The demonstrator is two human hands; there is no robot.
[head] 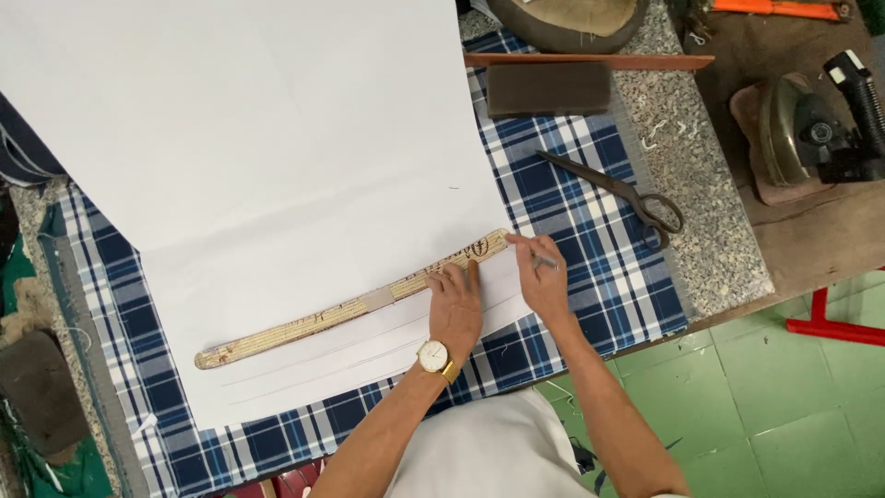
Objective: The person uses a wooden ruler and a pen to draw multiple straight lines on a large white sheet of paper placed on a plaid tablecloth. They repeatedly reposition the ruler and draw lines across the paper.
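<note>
Centre frame: our left hand (454, 304) lies flat, pinning the curved ruler (355, 302) on the white paper (277, 166); right hand (544, 277) pinches a pencil (539, 259) at its end.

Curved wooden ruler (350, 304): long, pale tan, worn, dark printed marks, lies flat, slanting from lower left up to right across white paper. Left hand presses its right part.

White paper (277, 166): large sheet, flat on checked cloth, faint pencil lines running below ruler.

Pencil (544, 261): short, thin, pinched in right hand, tip at ruler's right end, touching paper edge.
</note>
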